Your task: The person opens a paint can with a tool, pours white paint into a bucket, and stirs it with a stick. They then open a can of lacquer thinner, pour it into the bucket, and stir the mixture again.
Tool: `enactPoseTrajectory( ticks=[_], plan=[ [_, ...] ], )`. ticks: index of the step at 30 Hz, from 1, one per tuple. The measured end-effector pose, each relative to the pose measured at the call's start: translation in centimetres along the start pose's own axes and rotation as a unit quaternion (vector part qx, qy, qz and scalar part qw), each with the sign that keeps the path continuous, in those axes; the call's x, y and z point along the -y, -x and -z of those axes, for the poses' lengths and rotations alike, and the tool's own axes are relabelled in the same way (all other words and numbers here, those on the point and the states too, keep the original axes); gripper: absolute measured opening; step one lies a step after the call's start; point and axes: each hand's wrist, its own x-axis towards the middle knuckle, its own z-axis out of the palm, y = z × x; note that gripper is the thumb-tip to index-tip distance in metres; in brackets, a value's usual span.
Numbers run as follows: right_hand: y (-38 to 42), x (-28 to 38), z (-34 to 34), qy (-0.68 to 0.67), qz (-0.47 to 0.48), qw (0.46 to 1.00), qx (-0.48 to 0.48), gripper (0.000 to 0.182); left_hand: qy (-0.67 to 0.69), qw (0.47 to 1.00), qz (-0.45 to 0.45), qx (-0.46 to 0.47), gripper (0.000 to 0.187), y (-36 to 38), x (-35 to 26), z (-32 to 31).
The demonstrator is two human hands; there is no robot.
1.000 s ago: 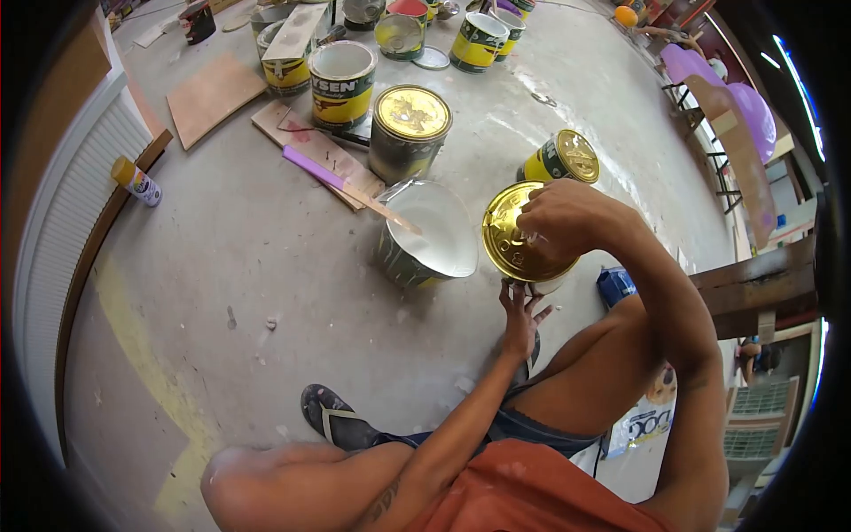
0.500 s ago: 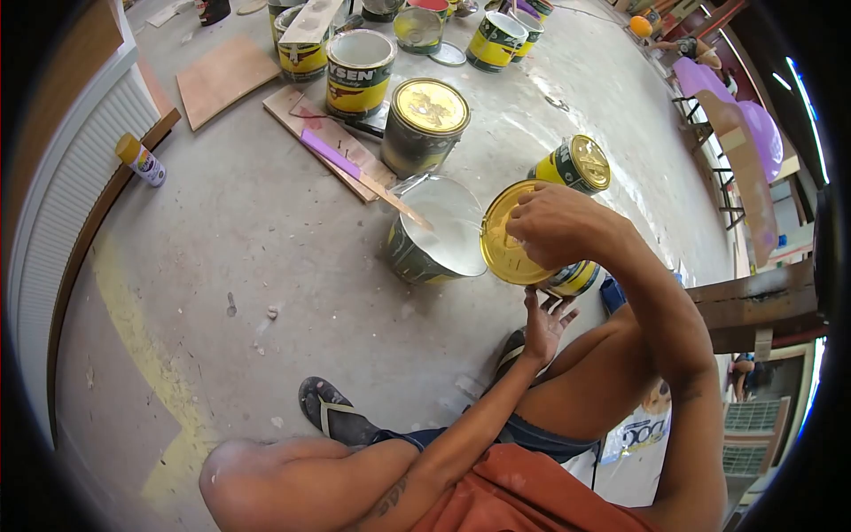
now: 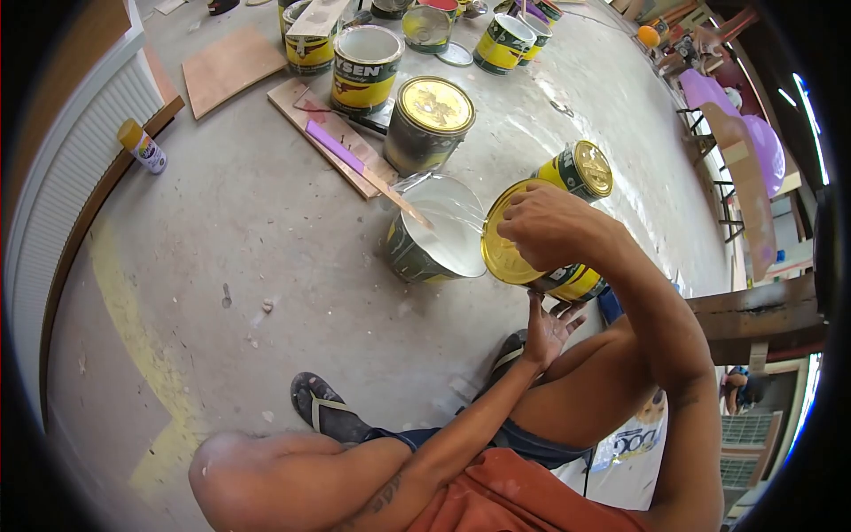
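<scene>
A tilted paint can (image 3: 576, 282) with a yellow and dark green label has its gold lid end (image 3: 507, 241) facing left. My right hand (image 3: 554, 226) is closed at the lid end; what its fingertips grip is hidden. Palm up, my left hand (image 3: 551, 332) supports the can from below, thumb near the rim and fingers curved beneath it. Thin clear streams run from the lid's edge into an open can (image 3: 417, 257) holding whitish liquid. A wooden stir stick (image 3: 394, 199) with a purple end leans across that can's rim.
A closed gold-lidded can (image 3: 432, 120) and an open can (image 3: 365, 75) stand behind. Another gold-lidded can (image 3: 578, 168) lies tilted near my right hand. Wooden boards (image 3: 232, 66) lie on the concrete floor. At left is a spray can (image 3: 142, 146). Purple pieces (image 3: 764, 151) stand at right.
The held can has turned slightly, and more of its label shows below my right hand. Thin streams now spread more visibly from the lid's edge. The view has shifted a little.
</scene>
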Motion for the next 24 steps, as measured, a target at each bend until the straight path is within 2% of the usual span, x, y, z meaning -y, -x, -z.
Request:
enactPoseTrajectory(
  ticks=[5,7,14,17,19,24],
  plan=[
    [-0.1,0.0,-0.3,0.000,0.008,1.000,-0.023,0.018,0.023,1.000,0.006,-0.001,0.085,0.0,0.2,-0.3],
    [-0.2,-0.2,-0.9,-0.009,0.007,0.999,-0.035,0.010,0.036,0.999,0.006,0.003,0.083,0.0,0.1,-0.6],
    [-1.1,-0.3,-1.3,0.010,0.006,1.000,-0.008,0.015,0.041,0.999,0.012,0.013,0.085,0.2,-0.3,-1.3],
    [-1.3,-0.2,-1.2,0.010,0.032,0.998,-0.052,0.015,0.044,0.999,0.019,0.008,0.086,0.4,-0.5,-1.6],
    [-1.6,0.0,-0.8,0.013,0.001,1.000,0.011,0.016,0.044,0.999,0.023,0.010,0.086,0.4,-0.6,-1.6],
    [-1.8,0.1,-0.8,0.015,-0.004,1.000,0.016,0.016,0.049,0.998,0.028,0.018,0.085,0.5,-0.7,-1.7]
  ],
)
